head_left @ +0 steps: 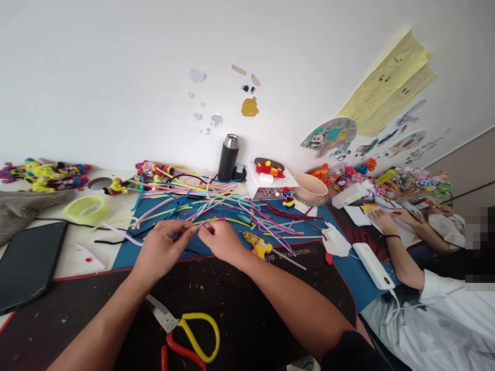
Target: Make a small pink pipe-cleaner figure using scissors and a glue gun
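Note:
My left hand (164, 246) and my right hand (224, 242) meet fingertip to fingertip above the far edge of the dark mat. Both are closed in a pinch on what looks like a thin pink-purple pipe cleaner (201, 223), mostly hidden by the fingers. Behind them spreads a loose heap of coloured pipe cleaners (216, 191). A yellow glue gun (257, 244) lies just right of my right hand. Scissors (169, 322) with one red and one yellow handle lie on the mat below my hands, blades partly behind my left forearm.
A phone (29, 263) and a roll of yellow-green tape (87, 210) lie at left. Along the wall stand a black thermos (228, 157), a white box (266, 189) and a beige bowl (310, 188). A white power bank (373, 265) sits at right, beside another person's arms (406, 265).

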Available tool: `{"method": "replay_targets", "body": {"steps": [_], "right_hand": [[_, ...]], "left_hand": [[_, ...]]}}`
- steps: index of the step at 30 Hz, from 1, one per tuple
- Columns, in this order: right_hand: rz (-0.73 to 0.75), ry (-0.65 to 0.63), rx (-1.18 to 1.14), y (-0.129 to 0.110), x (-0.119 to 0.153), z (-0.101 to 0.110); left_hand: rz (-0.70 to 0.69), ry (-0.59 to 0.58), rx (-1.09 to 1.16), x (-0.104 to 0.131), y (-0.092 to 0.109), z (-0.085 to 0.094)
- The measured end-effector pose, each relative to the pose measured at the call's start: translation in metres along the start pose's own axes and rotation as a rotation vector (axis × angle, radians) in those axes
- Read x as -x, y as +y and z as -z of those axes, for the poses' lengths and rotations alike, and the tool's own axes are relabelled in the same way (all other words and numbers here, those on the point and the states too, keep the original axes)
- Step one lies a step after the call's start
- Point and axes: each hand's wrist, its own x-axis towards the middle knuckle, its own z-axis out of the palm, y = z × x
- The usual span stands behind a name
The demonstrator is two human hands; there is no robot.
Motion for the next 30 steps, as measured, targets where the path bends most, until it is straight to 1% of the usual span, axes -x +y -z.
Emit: {"method": "replay_targets", "body": {"steps": [4,6,10,12,16,19,25,30], "right_hand": [[0.013,0.003,-0.025,0.003,-0.001,-0.002],[0.005,0.004,-0.032,0.003,-0.001,-0.002],[-0.001,0.013,-0.088,0.001,0.0,0.001],[0.013,0.003,-0.143,0.001,0.002,0.003],[0.044,-0.074,-0.325,0.006,0.003,0.005],[0.014,-0.11,-0.498,0.01,0.002,0.006],[-0.097,-0.067,-0.83,0.012,-0.003,0.01],[-0.131,-0.053,-0.923,0.01,-0.005,0.011]], "left_hand": [[0.009,-0.005,0.016,0.0,0.003,0.0],[0.038,-0.013,0.036,0.0,0.004,0.0],[0.201,-0.064,0.149,-0.001,0.003,0.002],[0.252,-0.081,0.22,-0.003,0.001,0.003],[0.264,-0.082,0.302,-0.006,-0.001,0.006],[0.258,-0.078,0.32,-0.007,-0.002,0.006],[0.262,-0.095,0.357,-0.006,-0.001,0.003],[0.266,-0.145,0.371,-0.005,0.001,0.002]]}}
